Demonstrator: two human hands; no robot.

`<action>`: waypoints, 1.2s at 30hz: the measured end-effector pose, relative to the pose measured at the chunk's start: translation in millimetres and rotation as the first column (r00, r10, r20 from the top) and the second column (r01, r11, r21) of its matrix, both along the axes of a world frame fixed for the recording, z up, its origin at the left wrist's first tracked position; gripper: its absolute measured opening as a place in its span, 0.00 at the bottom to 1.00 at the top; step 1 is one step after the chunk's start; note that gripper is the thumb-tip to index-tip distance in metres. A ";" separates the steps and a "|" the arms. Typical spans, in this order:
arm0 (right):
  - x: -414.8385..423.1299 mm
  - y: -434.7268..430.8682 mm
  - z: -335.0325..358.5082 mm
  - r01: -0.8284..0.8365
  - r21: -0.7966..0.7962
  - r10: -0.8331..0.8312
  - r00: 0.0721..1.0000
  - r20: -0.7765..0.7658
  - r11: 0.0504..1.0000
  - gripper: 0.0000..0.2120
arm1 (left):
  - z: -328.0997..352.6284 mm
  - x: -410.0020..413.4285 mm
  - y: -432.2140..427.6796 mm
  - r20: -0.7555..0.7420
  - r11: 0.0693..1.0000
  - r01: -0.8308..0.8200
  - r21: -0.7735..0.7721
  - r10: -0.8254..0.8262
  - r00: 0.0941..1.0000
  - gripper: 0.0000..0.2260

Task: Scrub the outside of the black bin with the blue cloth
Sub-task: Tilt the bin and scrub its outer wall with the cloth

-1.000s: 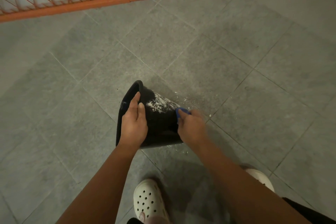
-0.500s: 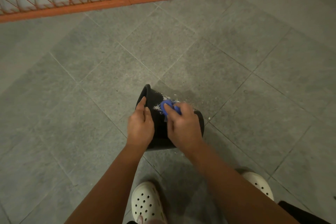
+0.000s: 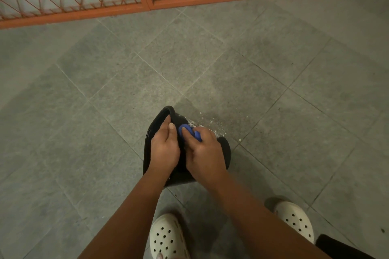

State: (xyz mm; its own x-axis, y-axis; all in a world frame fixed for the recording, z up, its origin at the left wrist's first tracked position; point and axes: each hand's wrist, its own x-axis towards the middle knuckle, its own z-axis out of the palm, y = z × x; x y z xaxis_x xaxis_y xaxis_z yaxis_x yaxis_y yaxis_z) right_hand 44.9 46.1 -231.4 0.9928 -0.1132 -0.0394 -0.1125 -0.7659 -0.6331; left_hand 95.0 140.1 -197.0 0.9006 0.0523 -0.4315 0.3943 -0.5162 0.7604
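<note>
Blue cloth (image 3: 190, 131) — against black bin (image 3: 225, 150)

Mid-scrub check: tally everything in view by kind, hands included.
Black bin: 1
Blue cloth: 1
White clogs: 2
Hands: 2, left hand and right hand
Total: 6
</note>
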 end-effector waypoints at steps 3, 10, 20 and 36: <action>-10.3 6.3 1.0 0.069 0.042 -0.069 0.998 0.012 0.997 0.21 | -0.3 -1.0 -4.9 0.035 0.999 0.029 0.020 -0.030 0.999 0.17; -3.3 2.4 -3.7 0.077 0.072 -0.077 0.997 -0.002 0.994 0.22 | 3.1 -4.4 -8.9 0.085 1.000 0.012 0.022 -0.014 0.996 0.14; -17.6 9.0 4.3 0.036 0.181 -0.057 0.992 0.109 0.983 0.21 | 3.9 -4.8 -4.6 0.086 1.000 -0.012 0.021 0.010 0.996 0.17; -7.9 -18.4 -20.0 0.127 0.110 -0.137 0.987 0.083 0.986 0.20 | 2.3 -11.6 -12.8 0.234 0.980 0.140 0.141 -0.170 0.957 0.20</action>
State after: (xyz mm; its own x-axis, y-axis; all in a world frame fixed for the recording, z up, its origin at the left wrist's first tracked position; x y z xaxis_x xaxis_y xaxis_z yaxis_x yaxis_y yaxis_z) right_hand 37.0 27.7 -251.4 0.9694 -0.2436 0.0313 -0.1470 -0.6775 -0.7207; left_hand 83.4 127.3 -194.8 0.9786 -0.0577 -0.1974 0.1131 -0.6509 0.7507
